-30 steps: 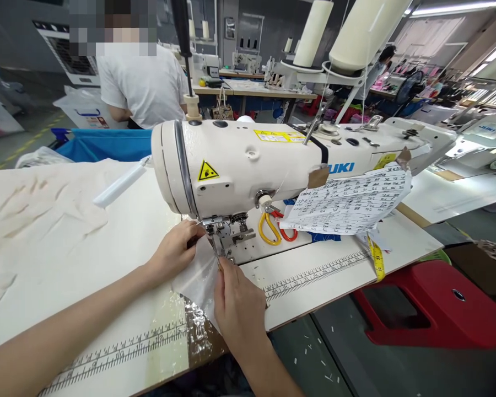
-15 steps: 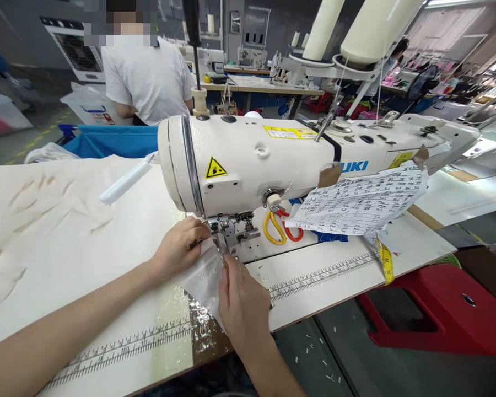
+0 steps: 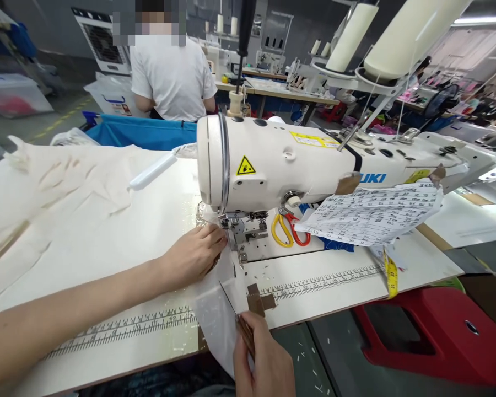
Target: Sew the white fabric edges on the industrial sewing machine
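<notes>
At the needle area of a white sewing machine (image 3: 264,165), my left hand (image 3: 194,253) has its fingers curled and pressed together on thin white fabric (image 3: 215,309). Something dark shows under the palm, mostly hidden. The fabric runs from beside the presser foot down over the table's front edge. Closer to me, my right hand (image 3: 267,355) is closed around the brown handle of an awl (image 3: 245,334). The awl's thin metal point angles up and left over the fabric, away from the needle.
Scissors (image 3: 281,230) with yellow and red handles lie beneath the machine arm. A written paper sheet (image 3: 376,212) hangs from the machine. Pale cloth (image 3: 86,182) covers the table's left. A red stool (image 3: 438,336) stands at right; a person (image 3: 169,77) is beyond the table.
My right hand has drawn back from the needle area toward me, with the awl now showing clearly. My left hand stays by the presser foot. The view has shifted left.
</notes>
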`<state>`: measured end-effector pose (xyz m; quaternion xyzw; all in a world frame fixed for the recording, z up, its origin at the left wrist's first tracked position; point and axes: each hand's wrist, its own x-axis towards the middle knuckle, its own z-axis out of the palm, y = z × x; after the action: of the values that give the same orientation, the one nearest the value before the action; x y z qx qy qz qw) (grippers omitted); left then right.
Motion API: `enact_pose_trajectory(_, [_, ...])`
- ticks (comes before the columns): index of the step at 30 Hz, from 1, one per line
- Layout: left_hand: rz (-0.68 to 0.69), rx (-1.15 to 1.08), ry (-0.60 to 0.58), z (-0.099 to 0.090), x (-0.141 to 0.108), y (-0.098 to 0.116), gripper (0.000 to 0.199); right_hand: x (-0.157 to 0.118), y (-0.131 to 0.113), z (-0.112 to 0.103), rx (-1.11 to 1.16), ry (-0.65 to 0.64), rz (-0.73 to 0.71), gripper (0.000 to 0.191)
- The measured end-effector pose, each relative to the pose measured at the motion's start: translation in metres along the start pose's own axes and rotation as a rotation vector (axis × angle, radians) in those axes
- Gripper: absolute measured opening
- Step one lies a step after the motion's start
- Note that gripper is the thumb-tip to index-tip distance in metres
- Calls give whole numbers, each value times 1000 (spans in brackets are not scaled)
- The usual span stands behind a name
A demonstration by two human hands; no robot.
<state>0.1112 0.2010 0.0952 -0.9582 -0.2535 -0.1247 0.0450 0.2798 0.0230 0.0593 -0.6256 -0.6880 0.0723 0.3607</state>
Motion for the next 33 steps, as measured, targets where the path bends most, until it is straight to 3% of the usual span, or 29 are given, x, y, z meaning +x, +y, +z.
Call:
enact_pose_trajectory(5, [-110, -1, 13, 10, -8, 16, 42, -12, 9, -3, 24, 1, 0, 28])
enact_pose_trajectory(15, [-114, -66, -18, 13, -20, 12, 49, -6, 8, -4, -75, 6, -44, 31])
enact_pose_trajectory(21, [-127, -12, 3, 16, -17, 14, 50, 12, 4, -5, -165, 70, -96, 35])
enact_pose_trajectory(25, [-131, -16, -3, 15, -18, 16, 50, 27, 1, -13, -221, 36, -178, 35])
enact_pose_trajectory(33, [-79, 24, 22, 13, -20, 27, 49, 40, -7, -12, -240, 18, -158, 34])
